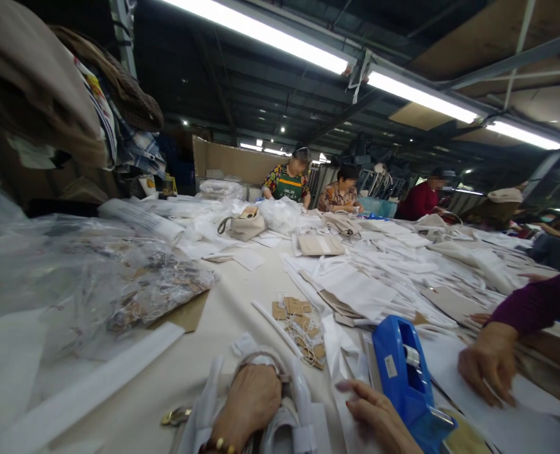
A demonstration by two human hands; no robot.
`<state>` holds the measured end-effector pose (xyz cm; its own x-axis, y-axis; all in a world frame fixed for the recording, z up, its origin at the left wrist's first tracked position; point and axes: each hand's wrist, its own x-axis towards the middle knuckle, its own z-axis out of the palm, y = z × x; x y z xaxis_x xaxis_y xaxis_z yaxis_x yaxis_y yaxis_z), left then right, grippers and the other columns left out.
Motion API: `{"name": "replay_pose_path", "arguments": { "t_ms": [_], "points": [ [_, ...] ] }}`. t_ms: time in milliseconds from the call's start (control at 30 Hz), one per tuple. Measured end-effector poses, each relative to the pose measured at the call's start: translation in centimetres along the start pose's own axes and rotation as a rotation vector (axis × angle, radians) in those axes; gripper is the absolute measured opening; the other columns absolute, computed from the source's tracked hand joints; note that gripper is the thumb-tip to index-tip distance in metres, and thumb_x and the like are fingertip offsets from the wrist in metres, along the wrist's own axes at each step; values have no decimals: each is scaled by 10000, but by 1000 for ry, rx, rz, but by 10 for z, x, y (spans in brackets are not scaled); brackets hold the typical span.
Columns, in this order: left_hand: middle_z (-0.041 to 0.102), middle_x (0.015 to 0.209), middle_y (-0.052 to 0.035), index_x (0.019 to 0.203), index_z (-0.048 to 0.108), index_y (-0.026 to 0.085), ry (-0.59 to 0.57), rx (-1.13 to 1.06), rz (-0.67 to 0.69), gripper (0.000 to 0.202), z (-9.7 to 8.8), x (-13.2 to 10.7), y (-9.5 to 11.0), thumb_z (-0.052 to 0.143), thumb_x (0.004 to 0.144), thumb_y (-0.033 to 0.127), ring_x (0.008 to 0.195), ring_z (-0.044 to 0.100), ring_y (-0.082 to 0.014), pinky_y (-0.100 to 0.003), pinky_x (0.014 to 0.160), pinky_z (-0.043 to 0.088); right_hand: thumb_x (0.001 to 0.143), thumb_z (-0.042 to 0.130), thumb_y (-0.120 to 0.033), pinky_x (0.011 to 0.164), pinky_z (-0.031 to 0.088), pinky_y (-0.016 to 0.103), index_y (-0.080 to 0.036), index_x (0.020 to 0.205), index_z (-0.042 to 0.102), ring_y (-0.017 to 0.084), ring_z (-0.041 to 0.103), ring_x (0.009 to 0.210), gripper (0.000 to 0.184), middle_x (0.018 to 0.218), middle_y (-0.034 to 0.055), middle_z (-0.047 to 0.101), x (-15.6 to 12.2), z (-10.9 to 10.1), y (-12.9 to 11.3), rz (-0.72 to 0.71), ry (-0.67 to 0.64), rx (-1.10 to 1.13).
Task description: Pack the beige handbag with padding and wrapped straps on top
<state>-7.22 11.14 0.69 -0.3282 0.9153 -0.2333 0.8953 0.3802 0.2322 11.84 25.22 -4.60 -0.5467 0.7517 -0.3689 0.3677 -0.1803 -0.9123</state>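
In front of me stands a light handbag [287, 421], its handles covered in white wrapping. My left hand [254, 394] reaches down into its opening, the wrist bent and the fingers hidden inside, so what they hold cannot be made out. A gold-coloured metal clasp [176, 416] lies at the bag's left side. My right hand [377, 413] is to the right of the bag, fingers stretched and apart, over a strip of white wrapping [344, 353]. Close by it is a blue tape dispenser [403, 372]. Beyond the bag lies a small heap of brown hang tags with white strings [303, 328].
A co-worker's hand [490, 366] in a purple sleeve works over white sheets at the right. Clear plastic with many tags [152, 277] lies left. A beige bag [246, 224] and a flat beige pouch [321, 244] lie farther back. Several people work across the table.
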Motion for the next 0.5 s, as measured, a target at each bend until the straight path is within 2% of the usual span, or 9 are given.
{"name": "replay_pose_path", "arguments": {
  "t_ms": [100,200,367,433,500],
  "points": [
    [710,895,-201,925,716,65,5,8,-5,406,-2,-1,1,321,832,85,882,678,-279,-366,780,514,538,529,-341,427,259,208,-130,893,656,76,356,391,433,420,-87,385,-6,9,2,-15,-16,32],
    [710,889,-196,903,719,72,34,-3,-6,388,-6,-7,2,340,816,81,891,673,-271,-348,778,505,554,588,-377,437,273,209,-144,893,664,76,364,402,417,432,-91,375,-12,7,0,-57,-1,43],
    [707,882,-171,881,700,83,128,-66,-33,436,-28,-34,2,268,821,81,832,666,-253,-343,763,487,640,621,-440,474,337,222,-141,990,651,93,452,456,461,537,-55,489,-10,5,-11,-193,1,-37],
    [709,854,-142,839,698,114,158,-112,-47,453,-38,-47,-3,246,822,89,785,662,-229,-317,737,482,665,593,-474,485,368,236,-135,984,651,108,482,477,470,568,-35,527,0,17,-18,-276,-17,-87],
    [715,843,-117,814,704,148,202,-196,1,422,-45,-59,-11,282,816,129,771,654,-219,-296,726,474,675,573,-506,507,406,253,-140,931,665,130,521,520,456,602,-17,561,12,38,-23,-347,-20,-117]
  ]
}}
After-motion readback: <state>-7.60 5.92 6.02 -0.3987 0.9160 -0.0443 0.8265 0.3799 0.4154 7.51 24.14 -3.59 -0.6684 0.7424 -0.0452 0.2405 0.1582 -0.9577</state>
